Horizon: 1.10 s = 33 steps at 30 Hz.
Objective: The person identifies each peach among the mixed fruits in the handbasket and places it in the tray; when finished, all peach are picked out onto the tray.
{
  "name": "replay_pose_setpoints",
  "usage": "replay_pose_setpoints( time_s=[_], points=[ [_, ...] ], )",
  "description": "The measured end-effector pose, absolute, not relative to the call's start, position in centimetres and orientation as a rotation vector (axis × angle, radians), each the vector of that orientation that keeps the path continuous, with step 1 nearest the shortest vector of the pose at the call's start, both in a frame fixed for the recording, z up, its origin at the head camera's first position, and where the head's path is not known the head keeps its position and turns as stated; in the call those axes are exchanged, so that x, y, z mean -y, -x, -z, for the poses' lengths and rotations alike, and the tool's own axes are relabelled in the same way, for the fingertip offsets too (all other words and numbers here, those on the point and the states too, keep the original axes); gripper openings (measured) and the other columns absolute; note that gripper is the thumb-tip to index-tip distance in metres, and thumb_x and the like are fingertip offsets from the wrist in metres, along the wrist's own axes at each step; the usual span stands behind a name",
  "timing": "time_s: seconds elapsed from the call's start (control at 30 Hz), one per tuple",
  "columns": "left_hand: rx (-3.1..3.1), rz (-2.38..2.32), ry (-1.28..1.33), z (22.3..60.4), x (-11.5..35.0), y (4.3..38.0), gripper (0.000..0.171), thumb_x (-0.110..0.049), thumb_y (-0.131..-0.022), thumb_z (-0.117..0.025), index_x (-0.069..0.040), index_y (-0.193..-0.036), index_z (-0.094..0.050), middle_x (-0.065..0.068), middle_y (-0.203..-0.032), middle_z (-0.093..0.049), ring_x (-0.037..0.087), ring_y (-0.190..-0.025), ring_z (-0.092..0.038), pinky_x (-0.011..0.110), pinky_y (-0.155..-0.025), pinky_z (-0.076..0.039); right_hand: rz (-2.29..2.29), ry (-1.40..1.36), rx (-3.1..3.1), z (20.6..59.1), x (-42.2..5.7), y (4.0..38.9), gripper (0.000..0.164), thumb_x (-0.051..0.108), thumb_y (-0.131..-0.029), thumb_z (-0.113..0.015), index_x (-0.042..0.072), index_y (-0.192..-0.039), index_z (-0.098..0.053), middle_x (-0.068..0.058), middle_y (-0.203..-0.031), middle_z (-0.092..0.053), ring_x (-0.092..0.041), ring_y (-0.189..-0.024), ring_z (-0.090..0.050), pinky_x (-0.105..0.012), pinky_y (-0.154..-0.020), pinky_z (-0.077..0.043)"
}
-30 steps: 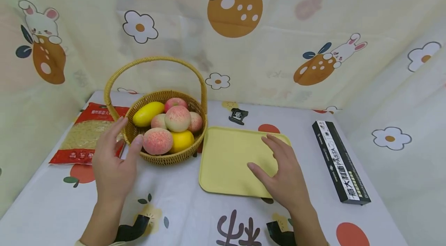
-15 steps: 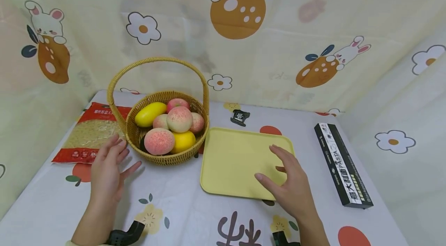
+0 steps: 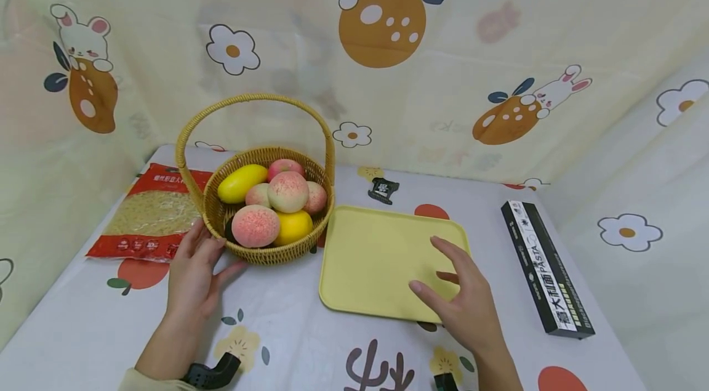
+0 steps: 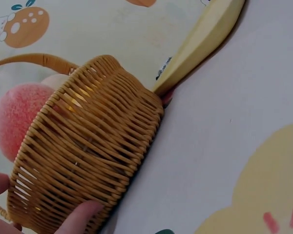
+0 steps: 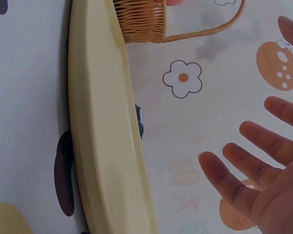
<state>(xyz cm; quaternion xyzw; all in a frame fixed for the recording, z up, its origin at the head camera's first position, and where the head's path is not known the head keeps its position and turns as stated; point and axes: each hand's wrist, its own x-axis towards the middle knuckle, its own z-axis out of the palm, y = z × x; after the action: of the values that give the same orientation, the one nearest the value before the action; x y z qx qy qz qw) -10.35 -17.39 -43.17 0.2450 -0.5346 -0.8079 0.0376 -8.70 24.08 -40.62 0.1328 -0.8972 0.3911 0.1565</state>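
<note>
A wicker basket (image 3: 277, 252) with a tall arched handle holds a mango-like yellow fruit (image 3: 242, 183), several peaches (image 3: 255, 226) and a rounder yellow fruit (image 3: 293, 228). At its near left side is my left hand (image 3: 194, 277), fingers extended by the wall and thumb apart. In the left wrist view the thumb (image 4: 83, 214) and a fingertip lie against or very close to the weave. My right hand (image 3: 462, 298) hovers over the right part of a pale yellow tray (image 3: 382, 262). Its fingers are spread and hold nothing, as the right wrist view shows.
A red bag of pasta (image 3: 149, 212) lies left of the basket, partly behind it. A black pasta box (image 3: 547, 268) lies at the right. A small black packet (image 3: 383, 190) sits behind the tray. Printed cloth hangs behind the table.
My left hand first drew down from beside the basket rim, then moved right to the basket's lower left side. My right hand shifted slightly right and down over the tray. The basket stayed put.
</note>
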Motion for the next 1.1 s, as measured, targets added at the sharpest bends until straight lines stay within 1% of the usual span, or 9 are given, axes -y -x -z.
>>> replay_pose_setpoints(
  time_s=[0.1, 0.2, 0.37, 0.53, 0.73, 0.83, 0.97, 1.03, 1.1],
  points=[
    [1.637, 2.473, -0.752, 43.3, 17.4, 10.4, 0.066, -0.023, -0.11, -0.054, -0.046, -0.166, -0.026, -0.009, -0.175, -0.028, 0.023, -0.157, -0.039, 0.048, -0.096, -0.059, -1.206, -0.348, 2.59, 40.7, -24.2, 8.8, 0.076, 0.019, -0.087, -0.088, 0.023, -0.154, -0.053, -0.003, -0.154, -0.057, -0.018, -0.136, -0.054, -0.029, -0.089, -0.064],
    [1.635, 2.478, -0.754, 43.5, 17.4, 10.5, 0.066, -0.021, -0.11, -0.053, -0.046, -0.165, -0.027, -0.006, -0.175, -0.028, 0.024, -0.157, -0.038, 0.048, -0.096, -0.06, -1.342, -0.306, 2.614, 40.8, -24.5, 9.0, 0.076, 0.019, -0.089, -0.086, 0.025, -0.156, -0.05, -0.005, -0.155, -0.055, -0.028, -0.138, -0.054, -0.026, -0.089, -0.063],
    [1.641, 2.467, -0.769, 43.7, 17.5, 10.5, 0.067, -0.019, -0.11, -0.053, -0.047, -0.165, -0.026, -0.003, -0.175, -0.026, 0.025, -0.156, -0.038, 0.049, -0.095, -0.06, -1.637, -0.297, 2.59, 40.5, -24.8, 9.5, 0.079, 0.012, -0.09, -0.084, 0.022, -0.158, -0.045, -0.007, -0.16, -0.048, -0.038, -0.144, -0.049, -0.025, -0.09, -0.063],
    [1.649, 2.452, -0.767, 43.7, 17.5, 10.5, 0.067, -0.019, -0.11, -0.053, -0.046, -0.166, -0.027, -0.001, -0.174, -0.027, 0.026, -0.154, -0.039, 0.048, -0.094, -0.061, -1.766, -0.327, 2.562, 39.4, -24.4, 10.8, 0.081, 0.012, -0.089, -0.085, 0.023, -0.159, -0.044, -0.004, -0.161, -0.045, -0.036, -0.146, -0.048, -0.027, -0.091, -0.063],
    [1.658, 2.442, -0.753, 43.7, 17.3, 10.6, 0.067, -0.018, -0.11, -0.053, -0.046, -0.165, -0.028, -0.001, -0.174, -0.028, 0.026, -0.153, -0.04, 0.046, -0.092, -0.061, -1.78, -0.475, 2.57, 37.8, -22.2, 13.4, 0.085, 0.013, -0.085, -0.089, 0.025, -0.157, -0.045, -0.002, -0.164, -0.043, -0.037, -0.147, -0.049, -0.032, -0.092, -0.064],
    [1.678, 2.434, -0.753, 43.8, 17.3, 10.6, 0.067, -0.017, -0.11, -0.053, -0.046, -0.165, -0.027, -0.001, -0.174, -0.028, 0.026, -0.153, -0.04, 0.045, -0.093, -0.062, -1.766, -0.513, 2.609, 36.9, -20.5, 14.7, 0.087, 0.017, -0.083, -0.091, 0.028, -0.157, -0.047, 0.001, -0.164, -0.043, -0.034, -0.147, -0.051, -0.037, -0.091, -0.065],
    [1.688, 2.429, -0.771, 43.9, 17.2, 10.6, 0.067, -0.019, -0.11, -0.053, -0.048, -0.165, -0.028, -0.001, -0.174, -0.028, 0.026, -0.153, -0.041, 0.045, -0.092, -0.062, -1.752, -0.532, 2.676, 35.9, -18.0, 16.3, 0.086, 0.026, -0.081, -0.094, 0.036, -0.154, -0.05, 0.007, -0.162, -0.047, -0.027, -0.146, -0.053, -0.043, -0.091, -0.065],
    [1.686, 2.427, -0.783, 43.9, 17.3, 10.7, 0.067, -0.019, -0.11, -0.054, -0.049, -0.164, -0.029, -0.001, -0.174, -0.027, 0.026, -0.152, -0.042, 0.045, -0.093, -0.063, -1.736, -0.542, 2.709, 35.5, -16.6, 17.0, 0.085, 0.03, -0.08, -0.094, 0.04, -0.152, -0.051, 0.009, -0.16, -0.049, -0.024, -0.146, -0.053, -0.044, -0.092, -0.065],
    [1.682, 2.426, -0.794, 43.9, 17.3, 10.7, 0.066, -0.019, -0.11, -0.054, -0.049, -0.164, -0.029, -0.001, -0.174, -0.028, 0.026, -0.152, -0.042, 0.045, -0.093, -0.062, -1.697, -0.574, 2.736, 35.4, -15.3, 17.8, 0.084, 0.033, -0.08, -0.094, 0.039, -0.152, -0.052, 0.008, -0.16, -0.049, -0.024, -0.145, -0.053, -0.045, -0.091, -0.065]
  ],
)
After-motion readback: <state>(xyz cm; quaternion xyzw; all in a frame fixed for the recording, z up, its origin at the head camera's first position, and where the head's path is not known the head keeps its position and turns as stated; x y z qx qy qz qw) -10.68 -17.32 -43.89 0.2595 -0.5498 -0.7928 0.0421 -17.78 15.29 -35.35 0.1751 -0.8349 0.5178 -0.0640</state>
